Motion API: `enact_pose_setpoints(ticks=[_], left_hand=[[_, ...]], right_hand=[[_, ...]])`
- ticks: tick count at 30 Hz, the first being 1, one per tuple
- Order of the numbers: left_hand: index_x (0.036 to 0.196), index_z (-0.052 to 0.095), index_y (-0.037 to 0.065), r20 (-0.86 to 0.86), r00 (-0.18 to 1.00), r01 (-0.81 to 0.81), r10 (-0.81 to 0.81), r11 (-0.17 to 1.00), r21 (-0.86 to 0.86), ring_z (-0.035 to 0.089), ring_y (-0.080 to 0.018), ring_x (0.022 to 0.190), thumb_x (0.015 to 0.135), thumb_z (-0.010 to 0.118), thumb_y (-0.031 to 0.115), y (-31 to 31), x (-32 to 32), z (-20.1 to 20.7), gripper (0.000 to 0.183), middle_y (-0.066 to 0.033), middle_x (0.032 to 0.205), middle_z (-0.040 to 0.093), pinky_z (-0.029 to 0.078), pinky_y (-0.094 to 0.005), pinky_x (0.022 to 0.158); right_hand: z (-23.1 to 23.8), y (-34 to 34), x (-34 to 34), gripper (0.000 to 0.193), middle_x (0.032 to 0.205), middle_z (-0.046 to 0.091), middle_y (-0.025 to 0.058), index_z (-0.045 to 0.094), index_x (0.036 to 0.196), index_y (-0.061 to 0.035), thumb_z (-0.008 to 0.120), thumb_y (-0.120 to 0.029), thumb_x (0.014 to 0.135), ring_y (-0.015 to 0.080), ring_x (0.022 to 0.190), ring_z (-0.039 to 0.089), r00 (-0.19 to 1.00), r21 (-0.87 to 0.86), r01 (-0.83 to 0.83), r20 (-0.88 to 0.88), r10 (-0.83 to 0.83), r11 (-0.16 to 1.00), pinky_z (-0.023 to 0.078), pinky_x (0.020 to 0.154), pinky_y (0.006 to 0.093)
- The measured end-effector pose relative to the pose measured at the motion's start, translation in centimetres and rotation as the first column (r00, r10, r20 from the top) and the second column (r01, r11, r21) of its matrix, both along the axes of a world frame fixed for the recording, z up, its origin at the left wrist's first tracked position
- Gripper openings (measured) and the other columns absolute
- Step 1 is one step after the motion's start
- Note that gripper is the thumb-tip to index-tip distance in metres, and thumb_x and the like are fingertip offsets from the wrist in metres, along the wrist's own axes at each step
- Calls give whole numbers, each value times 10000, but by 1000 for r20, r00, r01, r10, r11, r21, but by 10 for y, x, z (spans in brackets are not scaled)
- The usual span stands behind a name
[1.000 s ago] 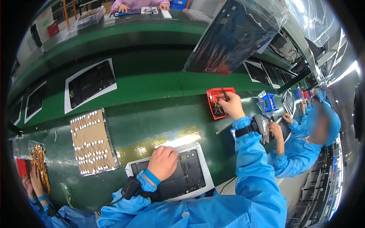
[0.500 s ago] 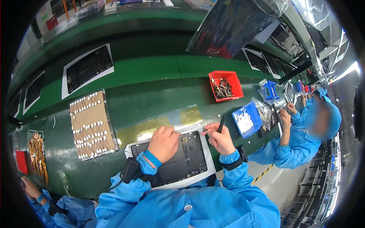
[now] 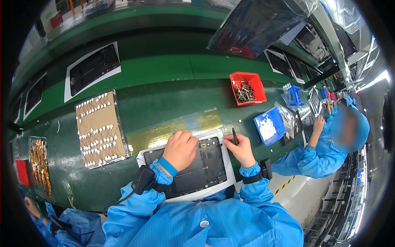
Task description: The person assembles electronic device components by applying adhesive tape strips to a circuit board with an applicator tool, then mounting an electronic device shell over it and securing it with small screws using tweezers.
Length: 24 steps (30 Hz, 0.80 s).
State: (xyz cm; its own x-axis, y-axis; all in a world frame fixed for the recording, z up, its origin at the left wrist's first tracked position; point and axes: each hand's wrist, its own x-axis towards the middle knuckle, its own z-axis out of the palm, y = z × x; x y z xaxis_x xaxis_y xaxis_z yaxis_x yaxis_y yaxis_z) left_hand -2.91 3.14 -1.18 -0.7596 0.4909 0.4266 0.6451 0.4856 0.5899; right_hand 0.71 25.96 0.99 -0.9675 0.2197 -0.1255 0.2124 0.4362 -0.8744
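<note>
A black tablet-like housing (image 3: 197, 175) with small parts along its edges lies on a white sheet (image 3: 231, 173) in front of me. My left hand (image 3: 181, 150) rests over its upper left part, fingers bent and pressed together; whatever they may pinch is hidden. At the upper right corner is my right hand (image 3: 242, 150), thumb and forefinger together near the housing's edge. A slim black pen-shaped tool (image 3: 235, 136) is held in that hand and points up between the fingers. Its lower end is hidden.
Left is a tray of white-tipped wires (image 3: 98, 127), with a tray of orange strips (image 3: 40, 168) beyond. A red bin (image 3: 257, 88) of small parts and a blue bin (image 3: 279, 136) of white pieces stand right. A co-worker (image 3: 329, 148) sits at the right.
My right hand's fingertips have closed in beside the housing's upper right corner, and the black tool leans more to the left. My left hand stays about the same. The view has shifted slightly.
</note>
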Motion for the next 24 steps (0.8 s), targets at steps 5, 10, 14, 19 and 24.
enact_pose_setpoints(ticks=[5,10,14,19,24], left_hand=[[892,595,71,4,1000,-9,9,1000,-1,504,-277,876,649,635,78,0,0,2,246,-79,893,535,429,-379,749],[892,595,71,11,1000,-10,10,1000,6,504,-276,874,648,634,76,0,0,1,247,-79,888,533,432,-381,745],[893,594,71,6,1000,-9,9,1000,11,504,-275,868,646,632,72,0,0,0,250,-80,884,530,434,-378,738],[884,591,70,-3,1000,-11,11,1000,18,503,-275,860,641,628,67,0,-1,-1,246,-81,879,528,435,-376,736],[880,581,69,-2,1000,-8,8,1000,13,496,-273,865,644,623,63,1,-1,-3,240,-82,883,519,430,-373,743]], right_hand=[[-6,-1,5,124,768,590,89,661,799,-1,682,-35,682,214,744,579,987,173,-82,-124,105,981,455,677,293],[-4,-6,5,106,813,580,113,644,782,3,672,-25,683,251,774,572,979,239,-114,-140,150,964,455,697,312],[2,-13,-2,112,818,572,124,620,791,14,665,-24,695,260,773,570,966,244,-103,-207,155,964,452,699,317],[-6,-17,-18,130,785,569,142,612,786,11,670,-74,706,287,733,568,956,315,-142,-204,213,938,448,653,337],[-3,-18,-20,150,742,568,154,605,768,8,674,-112,711,307,681,565,955,414,-163,-162,248,896,441,608,359]])
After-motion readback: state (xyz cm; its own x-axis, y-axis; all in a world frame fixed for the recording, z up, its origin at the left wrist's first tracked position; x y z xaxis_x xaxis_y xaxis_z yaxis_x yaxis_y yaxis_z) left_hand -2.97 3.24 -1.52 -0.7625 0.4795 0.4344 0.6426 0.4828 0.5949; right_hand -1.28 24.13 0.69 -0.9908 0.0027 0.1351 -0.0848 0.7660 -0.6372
